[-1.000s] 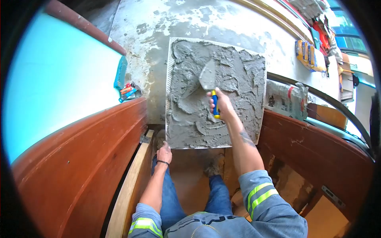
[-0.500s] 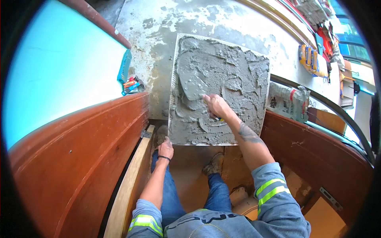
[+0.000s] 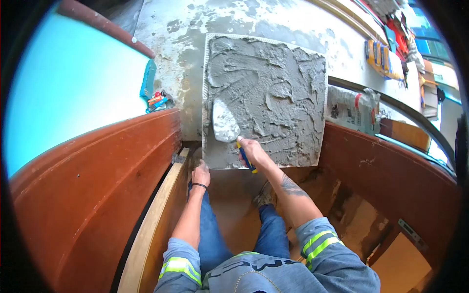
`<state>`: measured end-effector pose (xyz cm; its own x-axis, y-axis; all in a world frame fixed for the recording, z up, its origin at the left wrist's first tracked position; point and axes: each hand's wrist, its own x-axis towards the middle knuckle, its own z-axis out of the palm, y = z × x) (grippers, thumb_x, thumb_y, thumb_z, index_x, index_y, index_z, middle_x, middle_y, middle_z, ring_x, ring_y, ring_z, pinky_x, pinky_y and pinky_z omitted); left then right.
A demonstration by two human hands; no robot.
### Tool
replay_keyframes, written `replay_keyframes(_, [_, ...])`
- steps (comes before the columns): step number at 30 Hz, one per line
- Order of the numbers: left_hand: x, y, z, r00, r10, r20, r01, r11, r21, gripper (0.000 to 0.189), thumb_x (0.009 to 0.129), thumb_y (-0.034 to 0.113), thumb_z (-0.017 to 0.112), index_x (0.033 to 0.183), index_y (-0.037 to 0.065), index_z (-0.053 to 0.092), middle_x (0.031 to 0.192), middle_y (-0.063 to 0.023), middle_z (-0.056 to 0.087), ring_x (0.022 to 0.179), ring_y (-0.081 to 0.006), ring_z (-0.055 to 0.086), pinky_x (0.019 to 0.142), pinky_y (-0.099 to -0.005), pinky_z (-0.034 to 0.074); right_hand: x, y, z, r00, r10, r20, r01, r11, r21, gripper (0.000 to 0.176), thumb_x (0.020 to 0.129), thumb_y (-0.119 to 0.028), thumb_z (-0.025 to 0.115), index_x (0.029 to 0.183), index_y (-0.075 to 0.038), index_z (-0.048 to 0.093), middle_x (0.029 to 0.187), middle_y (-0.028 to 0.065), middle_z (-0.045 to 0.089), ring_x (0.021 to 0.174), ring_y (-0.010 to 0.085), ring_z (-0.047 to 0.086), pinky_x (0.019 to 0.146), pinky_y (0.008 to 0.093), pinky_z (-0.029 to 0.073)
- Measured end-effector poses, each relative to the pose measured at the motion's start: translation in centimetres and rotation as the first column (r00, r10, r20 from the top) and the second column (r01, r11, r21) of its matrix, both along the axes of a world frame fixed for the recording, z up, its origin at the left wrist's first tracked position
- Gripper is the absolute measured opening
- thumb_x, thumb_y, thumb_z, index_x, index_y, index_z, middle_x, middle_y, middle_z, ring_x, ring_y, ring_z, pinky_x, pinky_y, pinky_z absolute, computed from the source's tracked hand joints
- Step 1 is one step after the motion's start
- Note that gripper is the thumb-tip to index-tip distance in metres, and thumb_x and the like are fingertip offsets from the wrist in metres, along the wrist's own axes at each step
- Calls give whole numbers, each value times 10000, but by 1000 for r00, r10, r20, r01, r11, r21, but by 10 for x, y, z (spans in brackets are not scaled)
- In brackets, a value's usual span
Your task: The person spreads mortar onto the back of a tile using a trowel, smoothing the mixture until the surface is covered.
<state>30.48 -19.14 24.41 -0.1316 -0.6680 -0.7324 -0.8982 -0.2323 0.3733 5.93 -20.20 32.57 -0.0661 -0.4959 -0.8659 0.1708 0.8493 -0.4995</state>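
Note:
A large square tile (image 3: 205, 63) has its upturned face spread with wet grey mortar (image 3: 281, 97). My right hand (image 3: 253, 150) is closed around the blue and yellow handle of a trowel (image 3: 225, 123). The trowel's blade is on the left part of the mortar, its grey surface catching the light. Down at the near left corner of the tile, my left hand (image 3: 201, 175) is closed on the edge. Its fingers under the tile are hidden. What supports the tile from below cannot be seen.
A reddish-brown wooden panel (image 3: 97, 190) runs along the left, with a pale wood strip (image 3: 156, 219) beside it. Another brown panel (image 3: 391, 166) is on the right. Plastic-wrapped packs (image 3: 349, 110) lie right of the tile. Small packets (image 3: 159, 101) rest at the left ledge.
The trowel has moved toward me along the tile's left side, and its blade has tilted to show a brighter face. Mortar near the left edge looks smoother. My left hand stays at the corner.

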Motion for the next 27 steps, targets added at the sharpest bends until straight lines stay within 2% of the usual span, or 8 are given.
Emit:
replay_keyframes(3, [-4, 1, 4, 999, 15, 48, -15, 1000, 1, 445, 908, 238, 500, 1321, 73, 488, 1049, -266, 611, 1023, -423, 586, 875, -463, 468, -23, 37, -26, 622, 291, -727, -579, 796, -177, 458, 959, -448, 420, 982, -41, 628, 701, 179, 640, 582, 321, 635, 525, 428, 506])
replay_keyframes(5, [-3, 4, 0, 999, -4, 43, 4, 1000, -8, 451, 911, 230, 489, 1333, 71, 471, 1045, -268, 611, 1026, -423, 584, 890, -468, 459, -56, 29, 11, 356, 584, -730, -695, 687, 210, 456, 967, -458, 385, 937, -71, 625, 732, 181, 659, 686, 356, 657, 603, 459, 530])
replay_keyframes(10, [-5, 1, 3, 998, -27, 56, 29, 999, -22, 434, 921, 231, 470, 1323, 67, 479, 1041, -263, 614, 1020, -423, 585, 881, -469, 459, -170, 46, 0, 124, 413, -902, -547, 787, 285, 432, 968, -447, 387, 914, -74, 598, 719, 184, 656, 654, 374, 651, 591, 476, 532])
replay_keyframes(12, [-11, 1, 10, 998, 4, 57, -4, 1000, 6, 430, 917, 238, 480, 1309, 62, 494, 1042, -260, 616, 1025, -419, 585, 876, -465, 461, -198, 55, -2, 177, 300, -937, -375, 901, 218, 461, 952, -458, 424, 920, -30, 591, 793, 239, 653, 660, 379, 647, 628, 497, 514])
replay_keyframes(14, [-5, 3, 5, 999, 17, 32, -16, 999, -40, 432, 911, 249, 490, 1304, 70, 502, 1046, -256, 618, 1032, -412, 585, 877, -459, 463, -207, 75, -13, 753, 35, -657, 9, 998, 64, 466, 952, -461, 434, 930, -20, 581, 712, 186, 624, 555, 313, 614, 534, 445, 499])
replay_keyframes(16, [-1, 4, 0, 999, 11, 45, -10, 999, -32, 430, 908, 263, 499, 1308, 105, 508, 1077, -254, 611, 1050, -415, 578, 891, -447, 463, -164, 95, -32, 839, -463, -284, 486, 874, 11, 448, 953, -461, 438, 940, -36, 580, 622, 86, 546, 471, 203, 537, 443, 360, 457])
replay_keyframes(24, [17, 14, -8, 982, 191, -3, -191, 981, 25, 455, 918, 172, 513, 1339, 6, 459, 1273, -204, 555, 1199, -271, 538, 987, -328, 408, 12, 8, -18, 920, -387, 58, 389, 921, -26, 426, 961, -453, 447, 916, -48, 573, 580, 26, 515, 418, 134, 485, 393, 298, 406])
replay_keyframes(27, [50, 36, -47, 974, 217, -73, -221, 974, -56, 491, 899, 267, 507, 1360, 107, 462, 1208, -230, 570, 1129, -393, 547, 963, -436, 423, 13, -27, -31, 970, -230, -74, 211, 956, -203, 465, 967, -445, 430, 876, -6, 555, 560, 72, 543, 408, 170, 517, 395, 329, 419])
